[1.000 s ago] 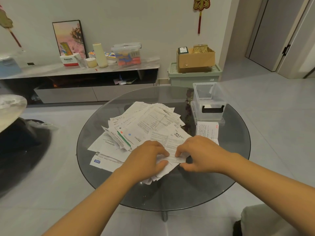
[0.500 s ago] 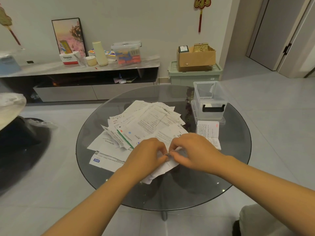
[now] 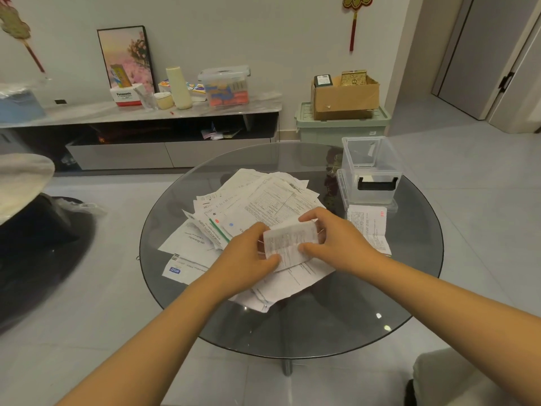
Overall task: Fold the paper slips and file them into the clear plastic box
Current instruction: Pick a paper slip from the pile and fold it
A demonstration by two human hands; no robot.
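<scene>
Clear plastic box (image 3: 371, 171), open, at the round glass desk's (image 3: 336, 326) far right edge; contents indiscernible. Left hand (image 3: 248, 256) and right hand (image 3: 336, 238) each pinch a folded paper slip (image 3: 288, 244) over the central paper pile (image 3: 263, 206).

L hand (image 3: 248, 256) & R hand (image 3: 336, 240) pinching folded slip (image 3: 288, 243), clear box (image 3: 371, 171) nearby

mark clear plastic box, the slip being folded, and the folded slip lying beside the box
clear plastic box (image 3: 371, 191): head view, front wall below the black handle.
slip being folded (image 3: 288, 243): head view, middle of the printed face between both hands.
folded slip beside the box (image 3: 367, 224): head view, centre of its upper panel.
</scene>
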